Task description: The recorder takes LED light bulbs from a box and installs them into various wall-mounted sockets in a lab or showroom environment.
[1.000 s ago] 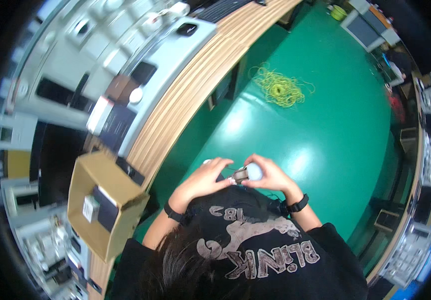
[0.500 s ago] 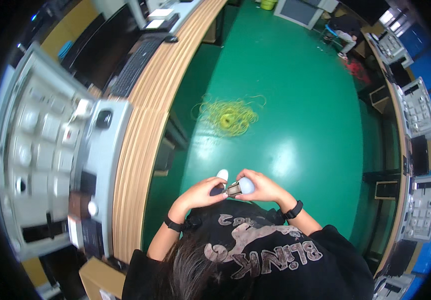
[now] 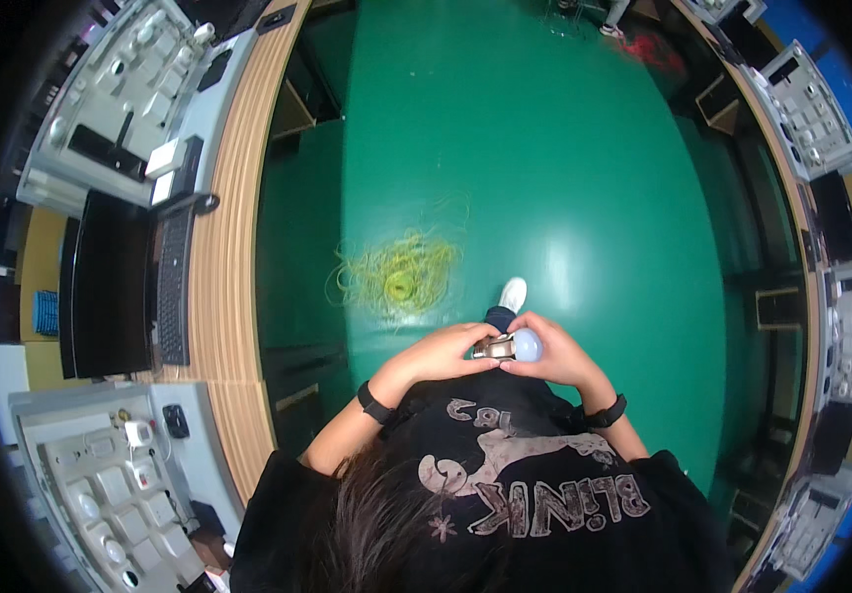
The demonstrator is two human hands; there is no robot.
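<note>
Beyond the desk edge (image 3: 248, 287), over wide green floor (image 3: 584, 188), left hand (image 3: 448, 353) and right hand (image 3: 561, 356) pinch a bulb (image 3: 525, 345), grip closed.

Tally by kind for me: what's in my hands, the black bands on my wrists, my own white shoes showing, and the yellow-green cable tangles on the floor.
Bulb-shaped device, between left hand and right hand: 1
Black wristbands: 2
Your white shoe: 1
Yellow-green cable tangle: 1
Total: 5
</note>
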